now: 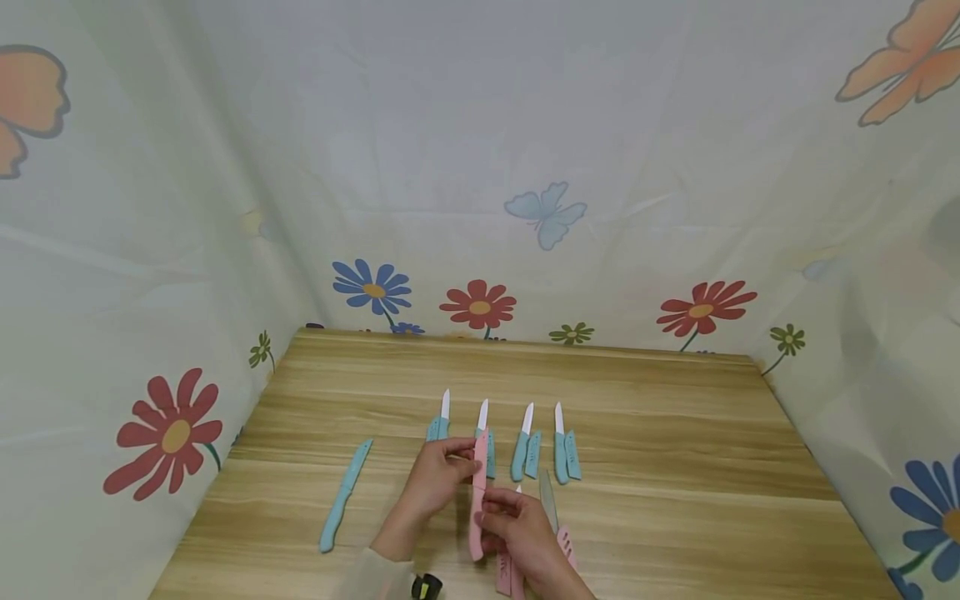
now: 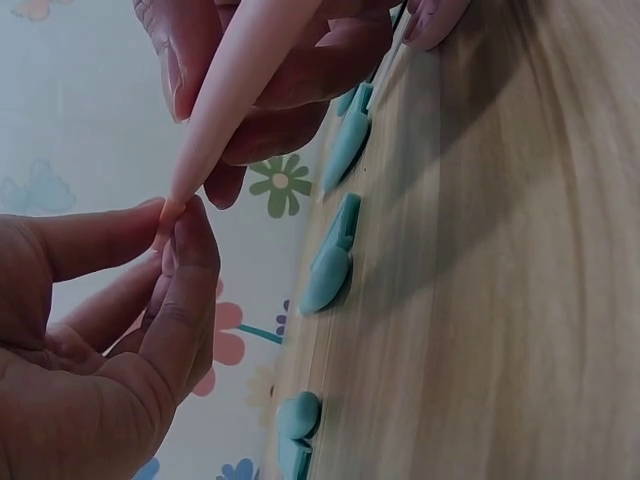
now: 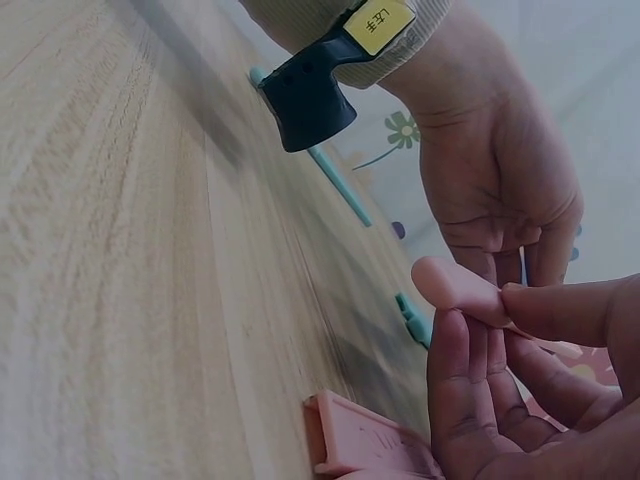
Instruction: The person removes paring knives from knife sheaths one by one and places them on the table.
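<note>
A pink knife (image 1: 476,533) in a matching pink sheath (image 1: 481,462) is held over the table by both hands. My left hand (image 1: 435,479) pinches the sheath end between thumb and fingers. Lower down, the knife's handle is gripped by my right hand (image 1: 528,537). The left wrist view shows the left fingertips at the narrow end, while the rounded handle butt faces the right wrist view. Below the right hand lies another pink sheath (image 1: 503,575) beside a pink-handled knife, partly hidden. Near that hand are a grey blade (image 1: 548,500) and a pink slotted piece (image 1: 566,543).
Behind the hands, several teal knives with white blades (image 1: 558,442) lie in a row, each beside a teal sheath (image 1: 572,455). A sheathed teal knife (image 1: 345,500) lies at the left of the wooden table (image 1: 675,467). Flower-printed cloth (image 1: 420,167) encloses the table's back and sides.
</note>
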Motion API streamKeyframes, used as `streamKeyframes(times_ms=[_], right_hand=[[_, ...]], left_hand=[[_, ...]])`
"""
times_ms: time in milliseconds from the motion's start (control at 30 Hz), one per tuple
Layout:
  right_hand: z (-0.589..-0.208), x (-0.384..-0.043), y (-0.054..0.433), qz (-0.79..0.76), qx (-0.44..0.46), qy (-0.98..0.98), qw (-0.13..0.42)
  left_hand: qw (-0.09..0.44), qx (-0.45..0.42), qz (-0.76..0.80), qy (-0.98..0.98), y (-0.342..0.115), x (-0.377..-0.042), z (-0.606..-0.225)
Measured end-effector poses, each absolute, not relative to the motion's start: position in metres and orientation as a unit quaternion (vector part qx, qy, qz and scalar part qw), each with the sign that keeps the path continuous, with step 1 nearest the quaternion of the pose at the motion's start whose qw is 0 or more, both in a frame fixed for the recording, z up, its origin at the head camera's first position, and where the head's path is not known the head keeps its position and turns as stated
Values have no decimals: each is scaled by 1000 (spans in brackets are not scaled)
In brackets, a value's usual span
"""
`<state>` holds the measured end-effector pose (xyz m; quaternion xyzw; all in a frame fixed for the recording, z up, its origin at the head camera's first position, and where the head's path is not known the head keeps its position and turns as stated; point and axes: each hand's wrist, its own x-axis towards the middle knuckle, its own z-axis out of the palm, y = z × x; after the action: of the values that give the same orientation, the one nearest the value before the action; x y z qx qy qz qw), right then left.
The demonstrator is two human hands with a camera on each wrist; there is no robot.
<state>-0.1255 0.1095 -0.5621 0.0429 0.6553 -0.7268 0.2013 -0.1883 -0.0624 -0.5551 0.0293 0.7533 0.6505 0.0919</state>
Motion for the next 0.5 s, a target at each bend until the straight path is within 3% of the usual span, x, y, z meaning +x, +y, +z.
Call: streamKeyframes(times_ms=[500], right_hand=[[-563, -122, 108, -731, 37, 652, 200]], left_hand=[[94, 30, 649, 755, -64, -187, -557]])
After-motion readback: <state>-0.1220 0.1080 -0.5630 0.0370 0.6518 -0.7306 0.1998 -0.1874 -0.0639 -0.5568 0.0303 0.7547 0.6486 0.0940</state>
